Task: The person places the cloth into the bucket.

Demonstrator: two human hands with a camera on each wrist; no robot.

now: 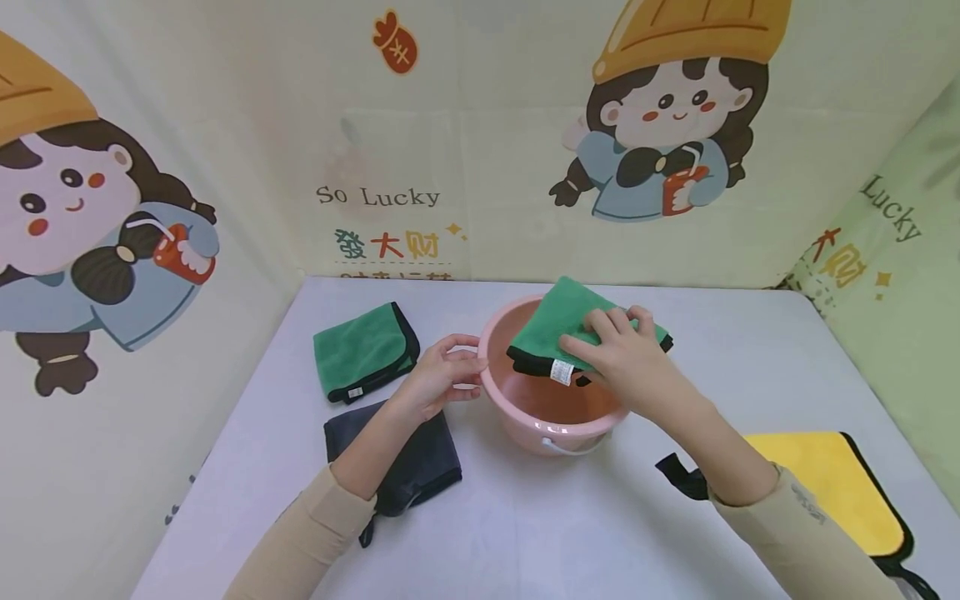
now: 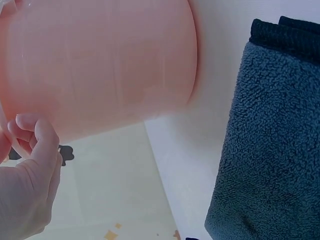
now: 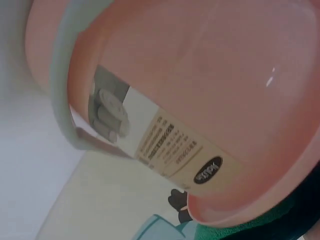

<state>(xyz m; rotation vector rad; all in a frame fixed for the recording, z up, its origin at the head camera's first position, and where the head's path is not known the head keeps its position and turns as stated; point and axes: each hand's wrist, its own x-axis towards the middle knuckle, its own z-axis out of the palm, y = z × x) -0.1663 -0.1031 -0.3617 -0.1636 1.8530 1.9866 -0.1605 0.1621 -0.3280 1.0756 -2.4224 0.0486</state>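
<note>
Right hand (image 1: 626,358) gripped a folded green cloth (image 1: 566,325), fingers over the top, thumb underneath; the cloth sat across the far rim of the pink basin (image 1: 525,417), partly above its hollow, white tag hanging just left of that grip. Left hand (image 1: 438,379) gripped the basin's near-left rim, fingers curled on it; in the left wrist view those fingers (image 2: 35,135) touched the pink wall (image 2: 100,65). Second green cloth (image 1: 363,350) lay on the bench (image 1: 525,525) beyond-left of the left grip. Dark grey cloth (image 1: 420,462) lay under the left forearm. Yellow cloth (image 1: 832,487) lay right of the right forearm, apart from the basin.
</note>
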